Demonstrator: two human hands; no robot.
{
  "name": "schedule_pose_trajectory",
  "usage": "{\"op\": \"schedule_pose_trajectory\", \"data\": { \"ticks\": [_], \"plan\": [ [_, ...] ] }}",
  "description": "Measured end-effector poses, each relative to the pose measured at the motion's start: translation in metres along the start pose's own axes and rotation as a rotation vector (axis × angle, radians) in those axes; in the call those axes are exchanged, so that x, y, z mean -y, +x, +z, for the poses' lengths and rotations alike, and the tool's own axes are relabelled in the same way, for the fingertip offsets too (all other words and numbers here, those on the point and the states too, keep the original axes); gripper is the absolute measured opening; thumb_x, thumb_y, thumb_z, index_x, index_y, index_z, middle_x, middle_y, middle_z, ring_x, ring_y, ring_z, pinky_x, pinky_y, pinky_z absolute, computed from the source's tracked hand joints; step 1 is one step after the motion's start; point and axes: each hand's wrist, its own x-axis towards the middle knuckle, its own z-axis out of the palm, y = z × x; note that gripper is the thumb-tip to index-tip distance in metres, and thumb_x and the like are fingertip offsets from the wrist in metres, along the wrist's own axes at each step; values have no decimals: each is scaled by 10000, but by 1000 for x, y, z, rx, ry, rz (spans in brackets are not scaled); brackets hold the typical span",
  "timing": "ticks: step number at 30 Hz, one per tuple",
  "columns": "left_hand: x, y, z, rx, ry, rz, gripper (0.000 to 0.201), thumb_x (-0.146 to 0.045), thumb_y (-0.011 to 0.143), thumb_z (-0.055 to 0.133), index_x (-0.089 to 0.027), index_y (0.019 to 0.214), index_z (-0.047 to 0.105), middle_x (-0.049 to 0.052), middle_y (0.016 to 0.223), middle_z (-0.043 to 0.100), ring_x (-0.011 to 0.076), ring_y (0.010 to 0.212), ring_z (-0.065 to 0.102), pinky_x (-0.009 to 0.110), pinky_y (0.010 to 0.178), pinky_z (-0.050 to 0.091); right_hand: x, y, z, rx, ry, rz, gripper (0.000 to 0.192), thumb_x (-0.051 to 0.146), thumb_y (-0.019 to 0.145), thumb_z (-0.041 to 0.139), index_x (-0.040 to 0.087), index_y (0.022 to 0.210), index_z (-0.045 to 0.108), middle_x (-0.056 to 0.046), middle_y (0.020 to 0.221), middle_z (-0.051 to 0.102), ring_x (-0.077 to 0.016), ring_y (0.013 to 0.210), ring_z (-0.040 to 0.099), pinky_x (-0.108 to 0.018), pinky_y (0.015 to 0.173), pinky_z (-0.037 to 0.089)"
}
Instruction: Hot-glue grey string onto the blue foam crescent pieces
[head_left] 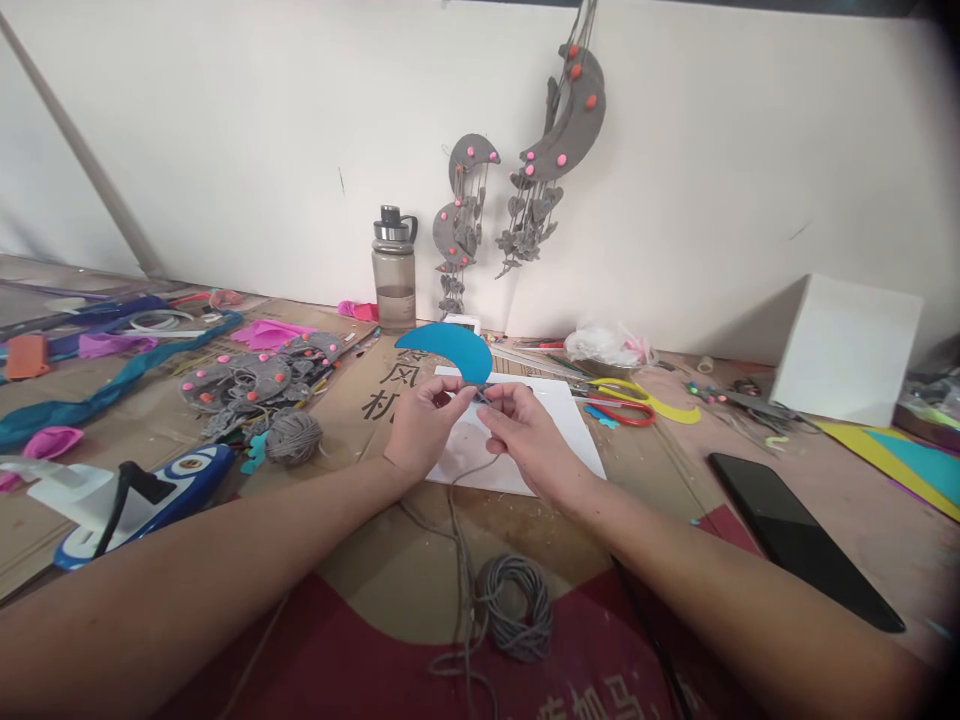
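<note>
A blue crescent cut-out (450, 348) rises above my fingers, its horn pointing left. Grey yarn (484, 393) is wound about its lower tip. My left hand (426, 420) pinches the crescent near that wrapped tip between thumb and index finger. Close beside it, my right hand (525, 430) has thumb and fingers closed on the grey yarn at the same tip; the fingers partly hide the contact. A strand hangs from the hands toward a coil of grey yarn (516, 610) nearer to me. Beneath both hands lies a white sheet (559, 410).
A blue and white glue gun (146, 505), a yarn ball (292, 437) and finished grey crescents (259, 378) lie left. Right are scissors (622, 400), a phone (799, 540) and a white panel (845, 345). A bottle (394, 275) and hanging crescents (570, 110) are behind.
</note>
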Motion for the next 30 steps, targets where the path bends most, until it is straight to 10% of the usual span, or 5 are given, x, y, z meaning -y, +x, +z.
{"op": "schedule_pose_trajectory", "data": {
  "ticks": [30],
  "plan": [
    [5,2,1,198,-206,-183,273,-419,717,693,-169,826,696,-42,544,470,54,459,320,212,440,262,-1,4,-12,-243,-274,-210,183,378,790,582,198,755,574,25,664,538,-120,622,439,-269,597,356]
  ]
}}
